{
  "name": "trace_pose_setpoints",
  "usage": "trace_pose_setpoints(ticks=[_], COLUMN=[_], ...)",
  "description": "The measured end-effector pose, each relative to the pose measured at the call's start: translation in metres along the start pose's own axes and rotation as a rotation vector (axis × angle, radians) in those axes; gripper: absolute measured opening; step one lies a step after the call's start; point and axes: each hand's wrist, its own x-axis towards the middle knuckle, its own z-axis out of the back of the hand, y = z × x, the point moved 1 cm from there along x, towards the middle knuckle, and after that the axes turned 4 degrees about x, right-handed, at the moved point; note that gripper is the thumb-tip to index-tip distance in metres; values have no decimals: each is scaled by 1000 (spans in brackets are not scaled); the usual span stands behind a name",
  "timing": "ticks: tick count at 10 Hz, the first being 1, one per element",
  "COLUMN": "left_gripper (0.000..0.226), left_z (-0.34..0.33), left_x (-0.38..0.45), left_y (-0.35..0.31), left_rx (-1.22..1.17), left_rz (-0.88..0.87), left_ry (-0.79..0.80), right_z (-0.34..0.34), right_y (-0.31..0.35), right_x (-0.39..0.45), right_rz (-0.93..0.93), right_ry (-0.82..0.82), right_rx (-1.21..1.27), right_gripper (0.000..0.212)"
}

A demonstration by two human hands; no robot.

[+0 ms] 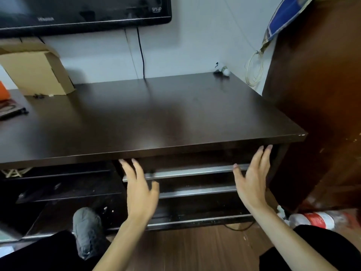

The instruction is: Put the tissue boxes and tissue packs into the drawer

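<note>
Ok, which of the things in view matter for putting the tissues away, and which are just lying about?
For the job:
- top drawer, shut
- its metal handle
- left hand and right hand, both open at the drawer front
No tissue boxes or packs are in view.

Lying about:
- cardboard box
- plastic bottle
- television
- coiled cord

Dark cabinet (148, 114), white wall (195, 45) (cables), wood floor (195, 249)

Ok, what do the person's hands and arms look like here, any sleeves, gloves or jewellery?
Both the left hand and right hand are bare, without gloves, rings or watch. The forearms are uncovered down to the frame edge, so no sleeves show. Nails look short and unpainted.
</note>
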Motion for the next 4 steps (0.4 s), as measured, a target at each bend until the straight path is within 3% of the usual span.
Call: trace_pose_setpoints(ticks=[2,3,4], left_gripper=[86,74,49], left_z=[8,25,59], left_x=[-6,-4,-5], left_y=[9,1,-11], left_rx=[13,22,192], left_rz=[-33,-7,46], left_ry=[8,90,121], right_z=[9,22,49], right_y=[-6,-2,5], right_x=[-3,-2,-2], right_rz=[-22,-47,-97], right_ry=[50,144,231], right_rx=[-15,63,238], right_gripper=[92,83,64])
